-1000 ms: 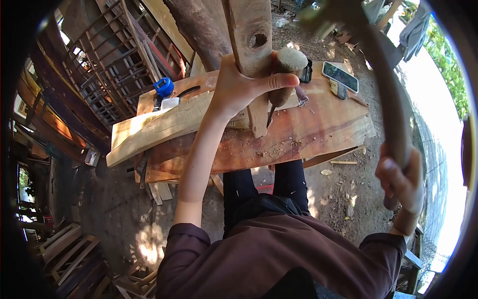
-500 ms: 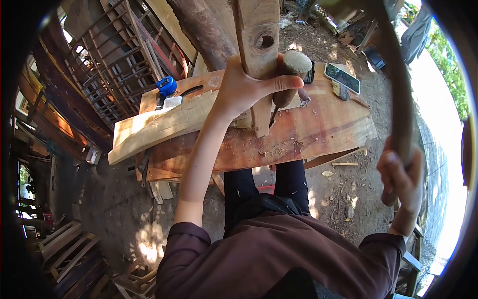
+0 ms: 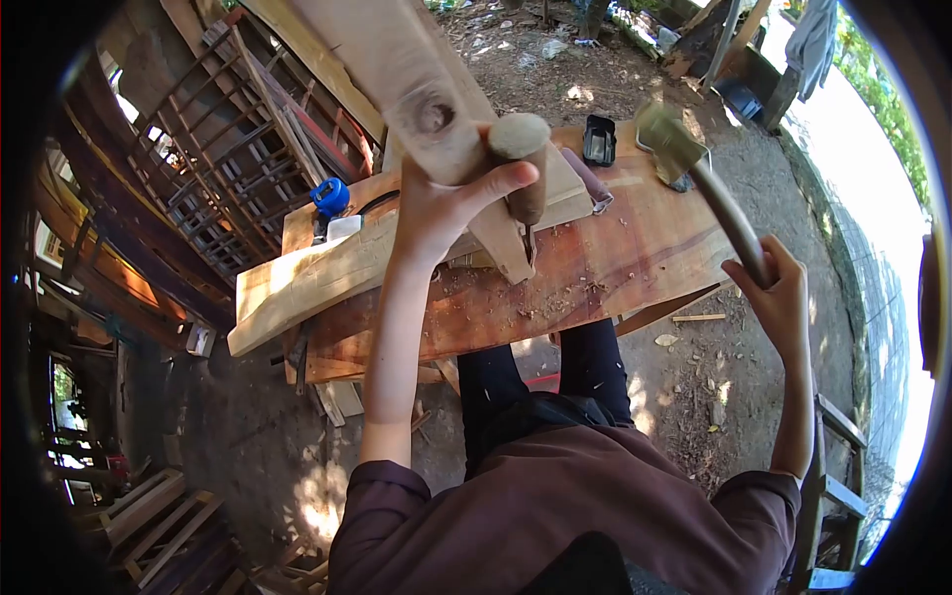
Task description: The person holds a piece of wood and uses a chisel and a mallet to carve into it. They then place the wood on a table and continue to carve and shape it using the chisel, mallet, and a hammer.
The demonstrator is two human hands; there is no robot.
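My left hand point(image 3: 446, 208) is closed around a long wooden piece point(image 3: 436, 114) with a knot hole, its thumb lying against a chisel point(image 3: 526, 169). The chisel stands upright beside the piece, its tip down by the piece's lower end. A pale beam point(image 3: 307, 268) lies across the reddish workbench point(image 3: 635, 258) beneath. My right hand point(image 3: 778, 293) grips the handle of a hammer point(image 3: 729, 208), whose blurred head hangs over the bench's right end, apart from the chisel.
A blue tape measure point(image 3: 330, 196) rests at the bench's left end. A black case point(image 3: 599, 141) sits near its far edge. Wood shavings are scattered on the bench. Slatted frames point(image 3: 213, 139) lean at the left.
The hammer has come down and leftward from its raised position. The wooden piece's top has tilted left, with my left hand and the chisel shifted left in view.
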